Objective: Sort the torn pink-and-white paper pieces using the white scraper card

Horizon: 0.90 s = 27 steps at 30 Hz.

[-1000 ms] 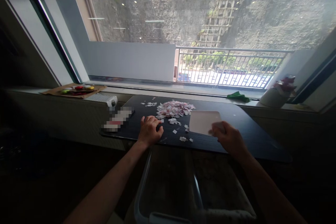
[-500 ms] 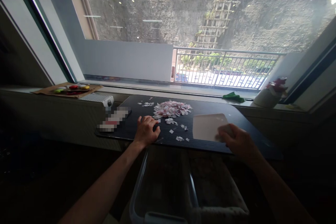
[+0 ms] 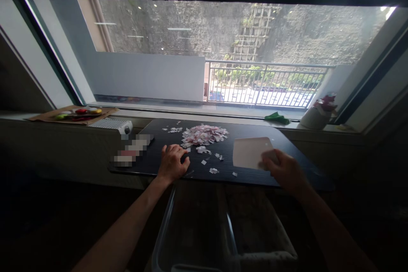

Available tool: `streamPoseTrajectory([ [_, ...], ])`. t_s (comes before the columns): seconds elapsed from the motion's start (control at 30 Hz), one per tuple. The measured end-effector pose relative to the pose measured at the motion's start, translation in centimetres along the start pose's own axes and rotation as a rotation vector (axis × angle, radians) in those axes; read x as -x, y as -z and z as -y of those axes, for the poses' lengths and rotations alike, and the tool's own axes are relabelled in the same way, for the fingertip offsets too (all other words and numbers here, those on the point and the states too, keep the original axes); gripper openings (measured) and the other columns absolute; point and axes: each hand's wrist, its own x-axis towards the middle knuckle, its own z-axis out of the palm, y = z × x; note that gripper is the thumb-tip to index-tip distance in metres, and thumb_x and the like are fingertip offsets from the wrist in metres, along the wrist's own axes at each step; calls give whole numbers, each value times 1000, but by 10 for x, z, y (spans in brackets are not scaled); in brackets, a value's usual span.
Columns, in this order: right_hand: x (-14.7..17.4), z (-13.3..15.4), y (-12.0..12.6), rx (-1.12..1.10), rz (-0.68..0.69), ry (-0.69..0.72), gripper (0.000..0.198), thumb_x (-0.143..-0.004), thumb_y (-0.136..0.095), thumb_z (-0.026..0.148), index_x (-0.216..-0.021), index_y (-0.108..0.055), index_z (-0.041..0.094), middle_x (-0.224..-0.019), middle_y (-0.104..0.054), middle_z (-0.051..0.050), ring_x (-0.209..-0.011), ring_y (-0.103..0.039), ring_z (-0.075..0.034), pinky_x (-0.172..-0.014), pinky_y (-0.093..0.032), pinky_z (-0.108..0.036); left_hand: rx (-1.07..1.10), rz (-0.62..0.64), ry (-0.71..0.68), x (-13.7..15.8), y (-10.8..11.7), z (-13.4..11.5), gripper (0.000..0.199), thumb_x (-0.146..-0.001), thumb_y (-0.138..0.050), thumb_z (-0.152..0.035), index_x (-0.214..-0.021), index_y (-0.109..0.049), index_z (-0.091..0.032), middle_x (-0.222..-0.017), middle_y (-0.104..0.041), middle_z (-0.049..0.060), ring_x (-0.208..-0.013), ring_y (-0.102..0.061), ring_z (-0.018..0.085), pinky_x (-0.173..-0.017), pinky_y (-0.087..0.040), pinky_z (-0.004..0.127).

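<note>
A heap of small white and pinkish paper scraps point(image 3: 205, 134) lies on the dark tabletop point(image 3: 191, 172), with several loose bits in front of it. My left hand point(image 3: 174, 162) rests on the table left of these bits, its fingers bent and the thumb apart; I see nothing held in it. In my right hand point(image 3: 284, 169) is a flat white scraper point(image 3: 249, 153), gripped at its right end. Its broad blade reaches left over the table, right of the heap. One small scrap point(image 3: 235, 174) lies just below the blade's left corner.
Below the table's near edge stands a clear plastic bin point(image 3: 168, 212). A blurred-out flat item point(image 3: 132, 151) lies at the table's left. Along the sill are cardboard point(image 3: 41, 113) bearing colourful items, a white heater point(image 3: 111, 125), a green cloth point(image 3: 276, 117) and a pale pot point(image 3: 314, 117).
The view has shifted slightly. One small scrap has slid right, away from the other loose bits, towards the scraper's lower edge. Both hands keep nearly the same pose.
</note>
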Motion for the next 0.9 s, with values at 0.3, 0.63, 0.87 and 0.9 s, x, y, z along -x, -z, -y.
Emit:
streamPoseTrajectory([
  [0.3,1,-15,18,-2,35,-61,22,-69,-52,40,-74,-63,21,-59,-58,0,-48,-52,-14,-45,-40,-26,-2,8,-11,0,2,1,18,-78,-51,-29,-88,-65,-23,-95,-68,7,-109,-54,28,-105,-26,55],
  [0.63,-1,-45,1,-421,83,-245,22,-71,-60,31,-90,-61,19,-73,-70,-3,-61,-65,-17,-45,-49,-24,-4,-10,-11,0,1,1,19,-78,-51,-29,-87,-66,-23,-93,-69,7,-107,-55,29,-104,-28,54],
  [0.87,15,-56,12,-501,220,-257,25,-71,-64,32,-93,-65,19,-78,-74,-3,-63,-67,-18,-44,-48,-23,4,-11,-6,-1,2,0,20,-77,-50,-28,-86,-67,-22,-92,-69,7,-107,-56,29,-103,-29,53],
  [0.9,15,-56,15,-513,242,-262,26,-71,-65,32,-93,-65,19,-79,-74,-3,-64,-67,-18,-45,-48,-24,5,-9,-7,-1,2,0,20,-77,-50,-29,-86,-67,-22,-92,-69,7,-107,-56,29,-103,-29,53],
])
